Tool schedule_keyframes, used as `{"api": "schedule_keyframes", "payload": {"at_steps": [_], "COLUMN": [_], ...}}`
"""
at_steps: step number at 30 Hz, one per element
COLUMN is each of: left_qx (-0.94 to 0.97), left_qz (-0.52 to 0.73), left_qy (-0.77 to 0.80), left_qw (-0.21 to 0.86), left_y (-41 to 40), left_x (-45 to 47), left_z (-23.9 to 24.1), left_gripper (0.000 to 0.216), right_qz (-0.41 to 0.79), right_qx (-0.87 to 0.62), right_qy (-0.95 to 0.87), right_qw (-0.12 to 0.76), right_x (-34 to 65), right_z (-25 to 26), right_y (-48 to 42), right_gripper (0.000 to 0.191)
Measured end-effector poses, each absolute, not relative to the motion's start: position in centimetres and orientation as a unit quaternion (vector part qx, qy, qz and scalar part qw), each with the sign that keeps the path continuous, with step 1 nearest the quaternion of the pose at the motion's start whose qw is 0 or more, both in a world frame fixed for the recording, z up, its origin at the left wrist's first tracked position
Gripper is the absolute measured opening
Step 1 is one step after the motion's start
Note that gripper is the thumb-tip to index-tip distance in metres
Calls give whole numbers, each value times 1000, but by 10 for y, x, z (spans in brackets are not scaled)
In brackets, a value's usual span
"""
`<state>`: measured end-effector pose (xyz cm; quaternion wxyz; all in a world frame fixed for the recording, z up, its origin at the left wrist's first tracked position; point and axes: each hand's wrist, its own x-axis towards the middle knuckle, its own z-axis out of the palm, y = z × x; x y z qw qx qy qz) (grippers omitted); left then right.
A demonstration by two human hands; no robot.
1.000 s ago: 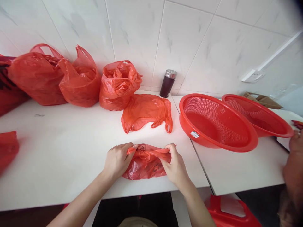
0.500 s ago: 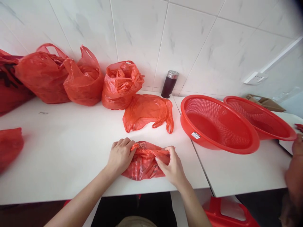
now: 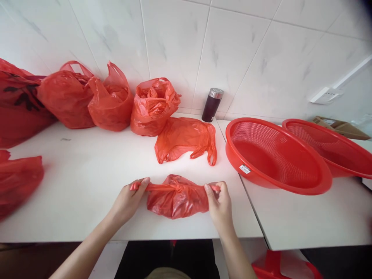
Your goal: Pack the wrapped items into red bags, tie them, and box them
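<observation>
A filled red plastic bag (image 3: 177, 203) rests on the white table close to me, its two handles pulled out to opposite sides and crossed in the middle. My left hand (image 3: 130, 197) is closed round the left handle, thumb on top. The right handle is pinched in my right hand (image 3: 219, 199). Both handles look taut, with a knot or twist between them. What the bag contains is hidden. Just beyond it a flat red plastic bag (image 3: 186, 139) lies on the table.
Several full red bags (image 3: 110, 102) line the tiled wall at the back left. A dark thermos (image 3: 212, 105) stands by the wall. To the right are a red colander (image 3: 276, 155), another red colander (image 3: 331, 143) and a cardboard box (image 3: 343, 126). Another red bag (image 3: 20, 182) lies at the left edge.
My hands have moved apart, drawing the handles tight to both sides; the bag's top is now gathered at the middle. The view has shifted slightly left.
</observation>
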<state>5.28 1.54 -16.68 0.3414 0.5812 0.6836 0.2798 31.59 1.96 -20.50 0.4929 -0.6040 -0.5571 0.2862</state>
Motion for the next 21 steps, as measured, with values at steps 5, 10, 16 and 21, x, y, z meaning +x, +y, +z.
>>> {"api": "schedule_keyframes", "payload": {"at_steps": [5,10,16,21], "left_qx": [535,695,817,637], "left_qz": [369,399,209,381], "left_qy": [686,595,519,614], "left_qw": [328,63,140,270], "left_y": [26,24,21,19], "left_x": [42,71,118,66], "left_z": [-145,-138,-156,-119], "left_gripper": [35,18,19,14], "right_qz": [306,310,318,350], "right_qx": [-586,-578,-575,-575], "right_qy": [-543,-544,-509,-452], "right_qw": [519,524,557,586], "right_x": [322,317,319,320], "right_z": [-205,-206,-211,-204], "right_y": [20,19,14,12], "right_gripper": [30,27,32,45]}}
